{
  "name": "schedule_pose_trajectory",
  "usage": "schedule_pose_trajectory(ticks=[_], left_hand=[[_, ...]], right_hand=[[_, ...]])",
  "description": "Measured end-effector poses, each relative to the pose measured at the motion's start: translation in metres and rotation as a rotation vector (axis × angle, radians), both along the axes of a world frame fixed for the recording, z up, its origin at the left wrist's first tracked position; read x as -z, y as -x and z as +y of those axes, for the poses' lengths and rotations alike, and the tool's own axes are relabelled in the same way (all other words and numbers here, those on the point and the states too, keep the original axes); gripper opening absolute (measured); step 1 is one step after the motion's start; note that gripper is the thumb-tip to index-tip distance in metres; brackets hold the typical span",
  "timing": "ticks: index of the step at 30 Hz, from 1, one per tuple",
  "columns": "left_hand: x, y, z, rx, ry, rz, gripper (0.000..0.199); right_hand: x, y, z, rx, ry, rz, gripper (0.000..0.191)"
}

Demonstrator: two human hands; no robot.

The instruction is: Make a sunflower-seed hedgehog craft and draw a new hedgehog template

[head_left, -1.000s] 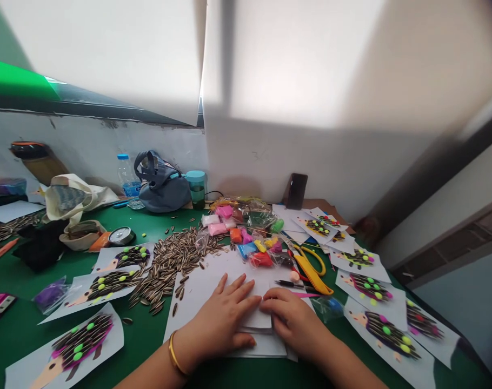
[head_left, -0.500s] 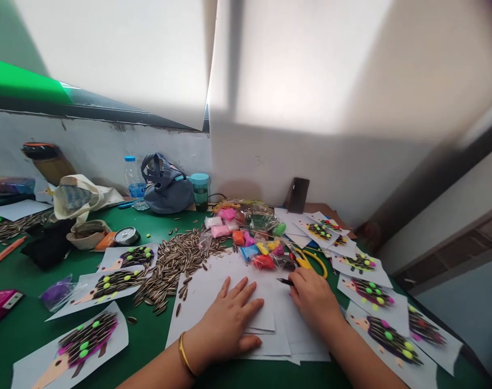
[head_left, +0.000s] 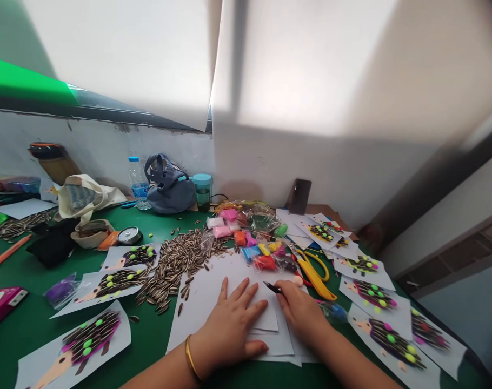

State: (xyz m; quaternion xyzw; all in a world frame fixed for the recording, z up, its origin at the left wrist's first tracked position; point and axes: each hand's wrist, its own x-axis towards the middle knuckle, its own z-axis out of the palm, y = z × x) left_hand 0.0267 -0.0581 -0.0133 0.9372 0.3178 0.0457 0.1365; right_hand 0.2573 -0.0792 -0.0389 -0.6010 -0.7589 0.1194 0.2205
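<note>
Pen point(head_left: 273, 288) poised over loose paper point(head_left: 217, 273)

The left hand point(head_left: 234, 321) lies palm down, fingers spread, on the stacked paper toward the table's point(head_left: 146, 340) near edge. The right hand point(head_left: 301, 314) pinches the pen, its point aimed left over the top sheet; whether it touches, I cannot tell.

The sheets overlap unevenly, so if the left palm lifted or pushed sideways they could slide and spoil a line. Seeds point(head_left: 185, 289) on the paper's left edge could roll beneath and make bumps. The right forearm passes near the cards point(head_left: 394, 337) by the table's right edge; a wide elbow might knock them.

The paper is smooth, thin and white; the seeds striped, hard and pointed. Clay point(head_left: 265, 262) sits in crinkled clear film beyond the paper's far edge, soft-looking and lumpy. The cards curl at their corners, their hedgehogs bristling with seeds and dotted with round beads.
</note>
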Motion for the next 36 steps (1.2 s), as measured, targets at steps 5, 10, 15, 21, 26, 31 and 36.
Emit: schedule_pose_trajectory(ticks=[5,10,15,21,26,31,36], left_hand=[[0.001,0.000,0.000,0.002,-0.001,0.001,0.082],[-0.001,-0.001,0.000,-0.001,0.013,0.002,0.083],[-0.001,0.000,0.001,0.003,0.028,-0.003,0.082],[0.001,-0.001,0.000,-0.007,0.029,-0.002,0.081],[0.002,-0.002,0.000,-0.011,0.032,-0.011,0.079],[0.003,-0.002,0.000,-0.016,0.026,-0.024,0.081],[0.004,-0.004,-0.002,-0.019,0.020,-0.031,0.081]], right_hand=[[-0.005,-0.004,0.006,0.007,0.073,0.049,0.027],[-0.012,-0.006,0.025,-0.054,0.100,0.105,0.029],[-0.013,-0.005,0.054,-0.035,0.121,0.174,0.039],[-0.004,-0.002,0.073,0.003,0.085,0.147,0.044],[-0.005,-0.005,0.073,0.027,0.049,0.134,0.039],[-0.013,-0.005,0.053,0.019,0.059,0.120,0.028],[-0.017,0.007,0.028,0.000,0.095,0.084,0.021]])
